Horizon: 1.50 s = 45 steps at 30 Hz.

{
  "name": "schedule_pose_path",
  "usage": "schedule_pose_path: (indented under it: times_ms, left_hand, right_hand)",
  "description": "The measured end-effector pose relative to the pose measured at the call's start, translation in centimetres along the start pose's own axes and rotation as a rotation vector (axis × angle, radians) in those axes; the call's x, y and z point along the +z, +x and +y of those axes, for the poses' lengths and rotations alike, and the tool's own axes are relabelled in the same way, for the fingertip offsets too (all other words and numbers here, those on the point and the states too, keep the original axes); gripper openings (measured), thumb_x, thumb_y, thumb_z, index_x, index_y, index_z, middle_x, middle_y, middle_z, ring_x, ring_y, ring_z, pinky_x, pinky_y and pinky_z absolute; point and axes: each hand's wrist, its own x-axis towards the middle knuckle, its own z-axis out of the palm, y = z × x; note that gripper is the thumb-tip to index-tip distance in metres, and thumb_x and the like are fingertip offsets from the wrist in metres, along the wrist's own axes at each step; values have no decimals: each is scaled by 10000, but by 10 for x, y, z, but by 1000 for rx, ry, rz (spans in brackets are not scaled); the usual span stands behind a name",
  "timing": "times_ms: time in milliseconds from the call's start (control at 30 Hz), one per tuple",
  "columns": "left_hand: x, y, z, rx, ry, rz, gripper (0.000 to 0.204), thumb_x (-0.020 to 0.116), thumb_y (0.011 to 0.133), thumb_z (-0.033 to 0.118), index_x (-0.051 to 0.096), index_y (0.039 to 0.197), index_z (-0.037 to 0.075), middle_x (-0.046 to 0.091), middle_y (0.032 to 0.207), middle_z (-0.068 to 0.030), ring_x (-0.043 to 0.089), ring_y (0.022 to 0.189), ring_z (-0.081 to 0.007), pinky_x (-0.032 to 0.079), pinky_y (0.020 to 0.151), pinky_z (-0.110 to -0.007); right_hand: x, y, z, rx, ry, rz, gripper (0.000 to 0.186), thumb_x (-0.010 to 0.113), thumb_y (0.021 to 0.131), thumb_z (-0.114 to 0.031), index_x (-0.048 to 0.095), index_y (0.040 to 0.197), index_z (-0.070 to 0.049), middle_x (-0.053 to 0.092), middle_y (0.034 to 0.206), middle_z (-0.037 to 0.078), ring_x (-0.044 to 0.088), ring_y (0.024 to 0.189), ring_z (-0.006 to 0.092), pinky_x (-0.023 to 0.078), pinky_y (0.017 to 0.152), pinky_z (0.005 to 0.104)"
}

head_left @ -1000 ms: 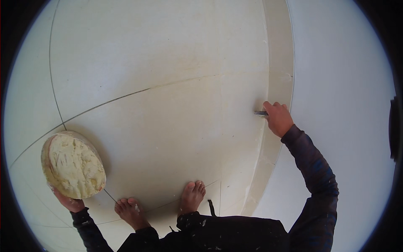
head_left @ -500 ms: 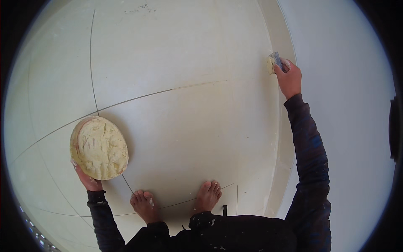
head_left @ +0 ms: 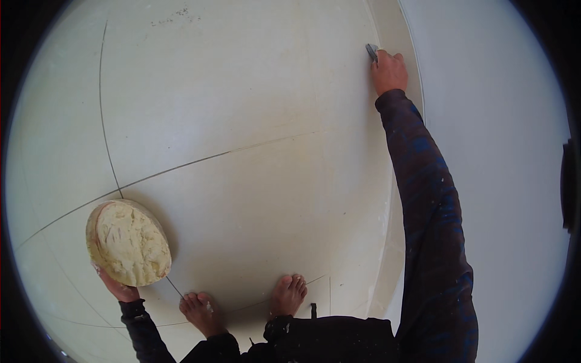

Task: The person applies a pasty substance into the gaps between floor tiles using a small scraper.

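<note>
- On my remote feed, the right hand (head_left: pixel 389 72), arm outstretched, grips a small, thin grey tool (head_left: pixel 371 52) at the inner edge of the long beige strip (head_left: pixel 396 27) bordering the smooth white wall (head_left: pixel 484 151)
- The left hand (head_left: pixel 123 289) holds a rounded, pale-walled tub (head_left: pixel 92 233) from its lower side, over the large cream floor tiles (head_left: pixel 254 66); its fingertips are hidden from me
- Thick pale-yellow paste (head_left: pixel 133 242) lies across the tub, so I judge plenty remains
- The dark floor joint (head_left: pixel 181 165) fades rightward; I take only that stretch as covered
- Whether the strip's edge is finished, I cannot tell
</note>
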Motion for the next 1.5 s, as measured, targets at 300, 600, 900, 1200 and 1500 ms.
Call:
schedule_pose_path:
  times_ms: [300, 600, 900, 1200, 1500]
  left_hand:
    - [-10, 0, -9, 30, 37, 46, 572, 393, 1074, 404, 386, 1483, 4, 488, 1454, -128, 503, 1317, -228, 418, 1115, -399]
    - [2, -3, 9, 39, -3, 28, 558, 392, 1073, 402, 399, 1466, 5, 486, 1453, -121, 493, 1324, -224, 413, 1117, -389]
    - [-4, 0, -6, -5, -110, 2, 547, 371, 1087, 392, 390, 1480, 12, 479, 1467, -114, 481, 1342, -226, 391, 1134, -384]
    - [-15, 12, -22, -63, -238, 12, 628, 370, 1091, 477, 336, 1541, 41, 455, 1507, -98, 455, 1373, -230, 363, 1157, -394]
    - [-14, 5, -13, -17, -161, 34, 612, 386, 1083, 457, 350, 1531, 41, 460, 1498, -104, 470, 1358, -230, 392, 1135, -390]
  right_hand:
    - [-66, -22, 21, 75, 65, -434, 182, 675, 833, -147, 708, 990, -60, 724, 940, 189, 690, 885, 390, 564, 802, 473]
    - [-17, 48, 6, 89, 22, -45, 201, 704, 849, -219, 687, 939, -40, 710, 853, 177, 682, 836, 409, 551, 774, 520]
    - [-54, -18, 8, 188, -119, -444, 185, 672, 847, -173, 680, 953, -22, 717, 977, 244, 699, 919, 431, 567, 821, 510]
    - [-52, 46, 20, 122, 60, -408, 445, 664, 837, -234, 637, 1246, -61, 697, 1173, 222, 653, 1146, 388, 522, 979, 473]
    - [-58, 46, 17, 23, -187, -968, 861, 654, 802, -282, 317, 1571, -90, 642, 1312, 235, 658, 1150, 378, 530, 991, 444]
